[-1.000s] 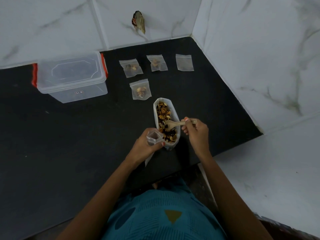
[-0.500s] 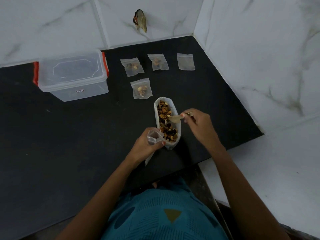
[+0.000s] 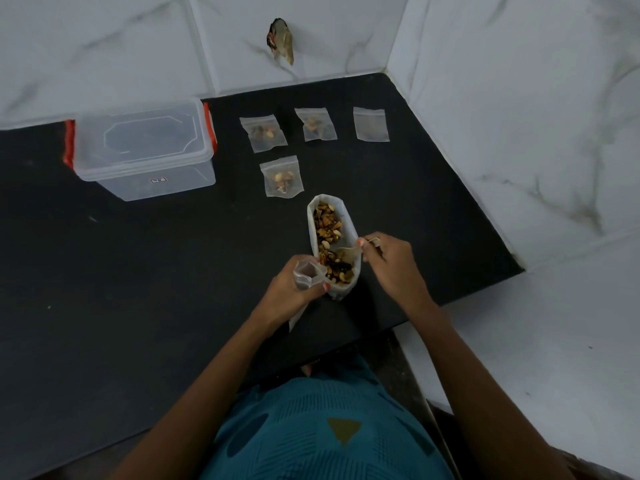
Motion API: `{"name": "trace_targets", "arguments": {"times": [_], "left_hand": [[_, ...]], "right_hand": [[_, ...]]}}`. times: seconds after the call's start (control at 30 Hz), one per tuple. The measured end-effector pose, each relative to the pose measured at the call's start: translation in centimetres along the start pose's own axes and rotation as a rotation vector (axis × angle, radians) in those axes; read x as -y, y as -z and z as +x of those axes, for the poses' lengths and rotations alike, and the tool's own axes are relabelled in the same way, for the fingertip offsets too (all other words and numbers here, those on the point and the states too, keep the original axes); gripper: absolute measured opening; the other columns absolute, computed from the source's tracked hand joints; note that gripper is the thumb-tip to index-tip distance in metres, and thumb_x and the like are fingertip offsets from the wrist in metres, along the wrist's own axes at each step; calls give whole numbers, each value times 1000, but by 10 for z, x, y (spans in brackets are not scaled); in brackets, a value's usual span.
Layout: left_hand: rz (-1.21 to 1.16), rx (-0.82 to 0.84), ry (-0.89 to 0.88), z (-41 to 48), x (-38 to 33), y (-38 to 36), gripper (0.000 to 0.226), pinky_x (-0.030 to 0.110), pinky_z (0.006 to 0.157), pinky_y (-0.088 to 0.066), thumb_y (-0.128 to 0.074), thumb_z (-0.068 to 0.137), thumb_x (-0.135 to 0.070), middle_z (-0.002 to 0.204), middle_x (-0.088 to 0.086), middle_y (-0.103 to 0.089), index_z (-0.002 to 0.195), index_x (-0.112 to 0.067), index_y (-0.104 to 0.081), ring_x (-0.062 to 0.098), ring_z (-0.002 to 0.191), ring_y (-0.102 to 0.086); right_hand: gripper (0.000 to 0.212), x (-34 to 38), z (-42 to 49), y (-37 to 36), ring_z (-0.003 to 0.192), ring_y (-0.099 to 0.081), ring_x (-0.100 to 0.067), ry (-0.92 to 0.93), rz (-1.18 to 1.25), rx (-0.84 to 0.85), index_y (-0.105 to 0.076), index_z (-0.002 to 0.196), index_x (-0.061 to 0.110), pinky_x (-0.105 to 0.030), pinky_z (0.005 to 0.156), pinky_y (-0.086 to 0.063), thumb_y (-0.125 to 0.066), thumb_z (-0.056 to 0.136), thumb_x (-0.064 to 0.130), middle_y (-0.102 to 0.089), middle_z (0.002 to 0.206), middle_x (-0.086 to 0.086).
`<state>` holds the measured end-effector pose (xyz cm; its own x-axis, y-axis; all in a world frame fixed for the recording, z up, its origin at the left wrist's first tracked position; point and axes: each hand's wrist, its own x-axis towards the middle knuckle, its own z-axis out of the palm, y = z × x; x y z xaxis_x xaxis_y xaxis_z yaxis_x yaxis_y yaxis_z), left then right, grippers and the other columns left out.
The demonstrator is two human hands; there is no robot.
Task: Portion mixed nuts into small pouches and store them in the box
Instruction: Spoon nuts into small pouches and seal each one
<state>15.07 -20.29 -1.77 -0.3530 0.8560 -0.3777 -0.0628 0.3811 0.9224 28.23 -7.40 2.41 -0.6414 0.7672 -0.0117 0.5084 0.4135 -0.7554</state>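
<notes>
Teal garment at the bottom edge, nearest the cam. L hand is over the black counter, fingers and thumb curled round a small open pouch, mouth up, just beside the near end of the nut bag. R hand is on the opp. side of the bag, thumb and fingers pinching the handle of a wooden spoon; spoon bowl sits among the mixed nuts in the bag's near half. Bag is white, open at top, resting on the counter. Just past its far end lies one filled pouch, flat. Further back is a row of 3: two pouches w/ nuts, and a rightmost pouch that appears empty. Far left is the clear box, lid on, red clips at both ends. White marble wall is behind and to the right; a small brownish item on it cannot be identified.
</notes>
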Motion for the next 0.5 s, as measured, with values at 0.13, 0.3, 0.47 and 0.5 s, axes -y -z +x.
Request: {"name": "trace_targets", "arguments": {"times": [0.13, 0.3, 0.47, 0.5], "left_hand": [[0, 8, 5, -1, -2, -1, 36, 26, 93, -44, -68, 80, -14, 107, -16, -58, 100, -38, -50, 1, 106, -54], [7, 21, 6, 0, -3, -1, 35, 25, 93, -44, -68, 80, -13, 106, -14, -59, 100, -37, -51, 0, 105, -55], [5, 18, 6, -1, -3, -1, 37, 18, 88, -42, -68, 80, -13, 107, -16, -59, 102, -37, -51, -3, 104, -54], [5, 15, 6, -2, -3, -1, 37, 16, 86, -42, -68, 80, -13, 107, -16, -58, 102, -37, -51, -4, 104, -54]], "right_hand": [[24, -8, 4, -5, 54, -50, -2, -234, 222, -151, -62, 80, 0, -12, 55, -40, -50, 93, 15, -55, 61, 4], [22, -16, 0, -15, 57, -51, -5, -486, 557, -234, -64, 78, 11, -14, 53, -41, -49, 94, 15, -57, 63, 0], [22, -16, -4, -17, 60, -51, -8, -566, 687, -278, -65, 78, 12, -19, 58, -41, -49, 94, 14, -57, 65, -1], [21, -16, -4, -16, 60, -51, -8, -565, 696, -291, -65, 79, 12, -20, 58, -41, -49, 94, 14, -58, 65, -1]]}}
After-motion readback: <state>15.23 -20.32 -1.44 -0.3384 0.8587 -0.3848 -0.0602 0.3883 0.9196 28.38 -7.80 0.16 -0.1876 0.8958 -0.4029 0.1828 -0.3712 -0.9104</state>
